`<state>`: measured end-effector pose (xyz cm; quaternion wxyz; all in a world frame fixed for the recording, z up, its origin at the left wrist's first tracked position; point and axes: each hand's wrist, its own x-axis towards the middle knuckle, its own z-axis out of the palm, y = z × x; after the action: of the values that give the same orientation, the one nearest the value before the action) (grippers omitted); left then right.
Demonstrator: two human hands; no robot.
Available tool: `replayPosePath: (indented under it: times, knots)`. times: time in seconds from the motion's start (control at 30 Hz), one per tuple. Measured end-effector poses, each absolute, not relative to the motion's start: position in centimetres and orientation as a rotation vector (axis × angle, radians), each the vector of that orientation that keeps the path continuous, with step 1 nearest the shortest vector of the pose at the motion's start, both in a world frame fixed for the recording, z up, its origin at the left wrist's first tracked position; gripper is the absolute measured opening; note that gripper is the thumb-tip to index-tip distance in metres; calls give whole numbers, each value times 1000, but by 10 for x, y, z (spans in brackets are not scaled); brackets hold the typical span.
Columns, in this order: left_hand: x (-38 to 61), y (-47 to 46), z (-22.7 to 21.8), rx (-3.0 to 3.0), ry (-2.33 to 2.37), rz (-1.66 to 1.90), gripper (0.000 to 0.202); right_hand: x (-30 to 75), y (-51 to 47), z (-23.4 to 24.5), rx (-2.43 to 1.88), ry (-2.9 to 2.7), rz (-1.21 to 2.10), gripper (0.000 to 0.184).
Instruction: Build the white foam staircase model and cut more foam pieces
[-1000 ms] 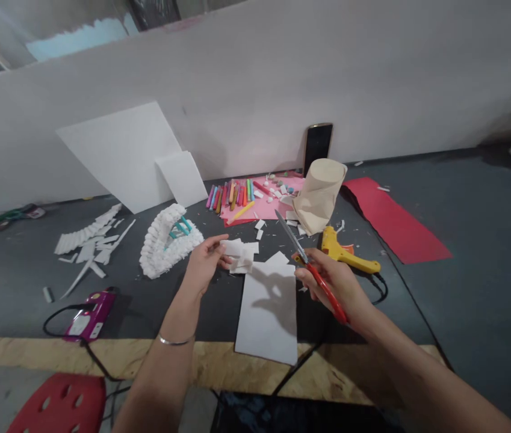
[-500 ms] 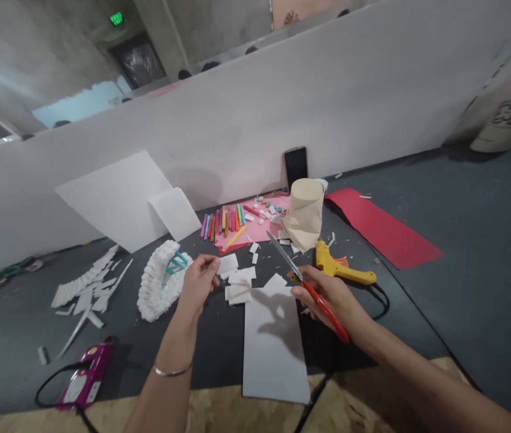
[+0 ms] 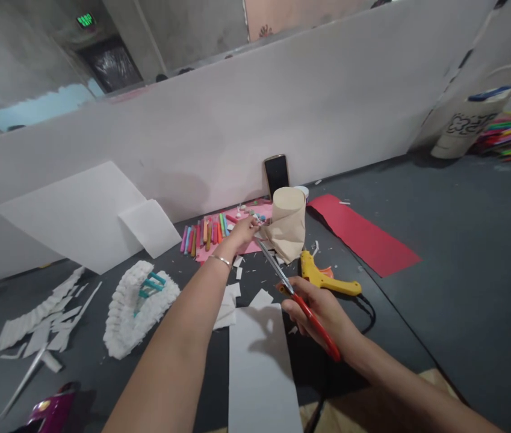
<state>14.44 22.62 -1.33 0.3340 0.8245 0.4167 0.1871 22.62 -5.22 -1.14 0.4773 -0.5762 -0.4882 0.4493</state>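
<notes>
My right hand (image 3: pixel 316 307) holds a pair of scissors (image 3: pixel 303 304) by the red handles, blades pointing up and away. My left hand (image 3: pixel 242 233) reaches over the pink paper (image 3: pixel 251 247), its fingers pinched beside small white and coloured bits; what they hold, if anything, is too small to make out. A beige fabric-wrapped cylinder (image 3: pixel 288 224) stands just right of those fingertips. Below the scissors lies a white sheet (image 3: pixel 262 373), with white cut pieces (image 3: pixel 228 307) partly behind my left forearm. Left of the fingers, several crayons (image 3: pixel 203 236) lie in a row.
A yellow glue gun (image 3: pixel 327 276) with a black cord lies right of the scissors. Further right is a red sheet (image 3: pixel 368 237). A white fluffy model (image 3: pixel 135 307) and paper scraps (image 3: pixel 43 322) are at left. A phone (image 3: pixel 277 174) leans on the white partition (image 3: pixel 192 132).
My left hand has moved from beside the white cut pieces forward and right to the pink paper. The scissors stay in my right hand. The view has shifted right.
</notes>
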Motion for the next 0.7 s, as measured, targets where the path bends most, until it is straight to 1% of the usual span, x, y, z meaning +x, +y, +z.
replayPosePath:
  times: [0.13,0.3,0.5,0.6,0.7]
  knots:
    - [141,229,-20,2217,1047,369,13,227,-53,-7,-1419,-1247,1040,36]
    - [119,204,-19,2248,1068,388,11,226,-55,-4,-1401,-1247,1064,40]
    - [75,164,18,2226,1139,543,15,225,-53,-14,-1328,-1076,1117,38]
    - [44,130,35,2153,1124,533,13,226,-50,-16,-1293,-974,1096,37]
    - [22,87,43,1967,979,490,19,229,-49,-12,-1304,-966,1061,36]
